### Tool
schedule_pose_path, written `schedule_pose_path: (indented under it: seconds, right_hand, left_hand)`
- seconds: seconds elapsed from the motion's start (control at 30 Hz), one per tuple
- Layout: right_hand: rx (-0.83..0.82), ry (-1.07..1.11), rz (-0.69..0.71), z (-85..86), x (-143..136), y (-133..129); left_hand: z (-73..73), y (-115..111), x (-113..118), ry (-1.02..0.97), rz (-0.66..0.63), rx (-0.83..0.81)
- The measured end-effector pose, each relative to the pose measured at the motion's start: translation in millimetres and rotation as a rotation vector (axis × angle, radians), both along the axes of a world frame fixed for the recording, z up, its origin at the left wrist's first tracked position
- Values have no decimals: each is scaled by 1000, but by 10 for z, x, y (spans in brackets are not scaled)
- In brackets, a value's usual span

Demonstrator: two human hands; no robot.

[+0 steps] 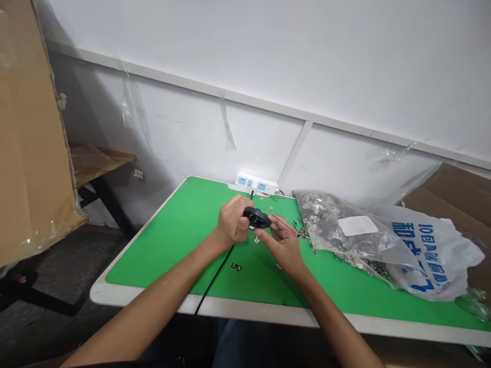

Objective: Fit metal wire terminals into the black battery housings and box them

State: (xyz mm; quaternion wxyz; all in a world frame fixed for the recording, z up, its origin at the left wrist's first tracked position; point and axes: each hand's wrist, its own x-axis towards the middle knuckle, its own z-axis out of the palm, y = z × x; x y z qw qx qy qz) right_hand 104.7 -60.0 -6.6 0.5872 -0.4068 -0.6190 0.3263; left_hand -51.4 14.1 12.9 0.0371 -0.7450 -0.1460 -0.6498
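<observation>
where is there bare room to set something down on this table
Widest: the green mat between its left edge and the left forearm. A narrower patch lies between right forearm, clear bag and front edge. Crowded: right of the right hand, where loose metal parts lie beside the bag.

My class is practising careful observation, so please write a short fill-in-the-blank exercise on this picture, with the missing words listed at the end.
1. The colour of the object held in the left grip is ____.
2. Inside its white edge, the tabletop is coloured ____.
3. The socket faces on the white power strip are coloured ____.
4. In the picture, the clear plastic bag with the white label lies to the ____ of both hands.

Missing words: black; green; blue; right
</observation>
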Motion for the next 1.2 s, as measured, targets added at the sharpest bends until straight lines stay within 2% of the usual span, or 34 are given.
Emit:
schedule_pose_path:
  seconds: [0.3, 0.43, 0.6, 0.77, 0.93, 1.2]
  right_hand:
    - [-1, 55, 37, 98, 7, 26]
    - [-74, 20, 44, 95, 36, 49]
    - [-132, 140, 47, 50, 82, 167]
    - [-106, 226, 12, 36, 162, 297]
    - [-88, 284, -34, 55, 279, 349]
    - [-50, 311, -50, 40, 271, 356]
  left_hand:
    - [-54, 91, -49, 124, 25, 17]
    - [-60, 101, -66, 163, 10, 11]
    - [-62, 111, -64, 211, 27, 0]
    - [-32, 74, -30, 336, -27, -129]
    - [-58, 47, 50, 263, -120, -277]
    - [-99, 99, 84, 284, -143, -338]
